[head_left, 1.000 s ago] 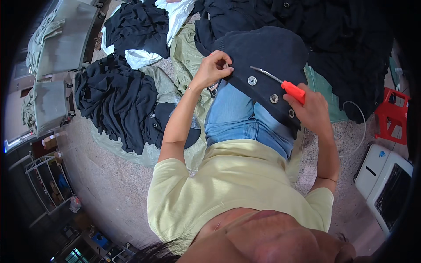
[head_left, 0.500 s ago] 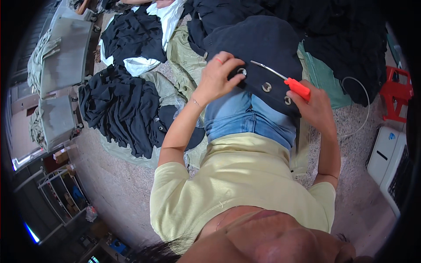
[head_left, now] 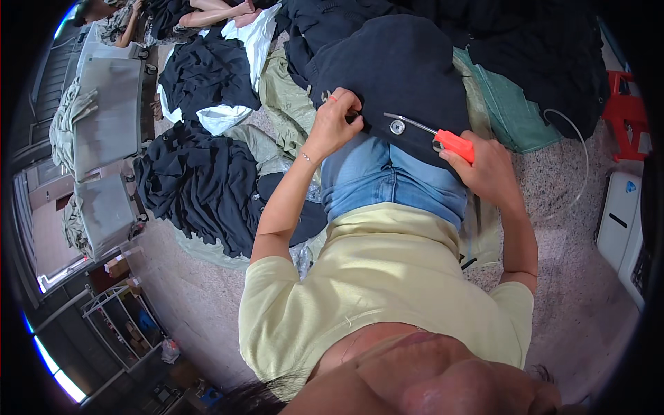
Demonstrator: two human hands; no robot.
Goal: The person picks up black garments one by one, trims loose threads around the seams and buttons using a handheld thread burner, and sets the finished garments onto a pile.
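Note:
A dark navy garment [head_left: 394, 62] with buttons is spread over my lap and covers part of my blue jeans. My left hand [head_left: 335, 126] is pinched on the garment's near edge, to the left of a round grey button [head_left: 397, 127]. What lies between those fingertips is partly hidden. My right hand [head_left: 490, 169] is closed around the red handle of a pair of scissors [head_left: 453, 144]. Their slim metal blades point left across the cloth, just above the button.
Piles of dark clothing [head_left: 200, 187] lie at the left, on pale sheeting. A green sheet [head_left: 508, 111], a red stool [head_left: 626, 117] and a white box-shaped unit [head_left: 619, 218] are at the right. Grey wheeled bins [head_left: 111, 111] stand far left; another person's legs [head_left: 218, 15] show beyond.
The garment's edge has shifted in my left fingers, so a button lies under the blades. My right hand with the scissors has moved slightly left. The view has also shifted.

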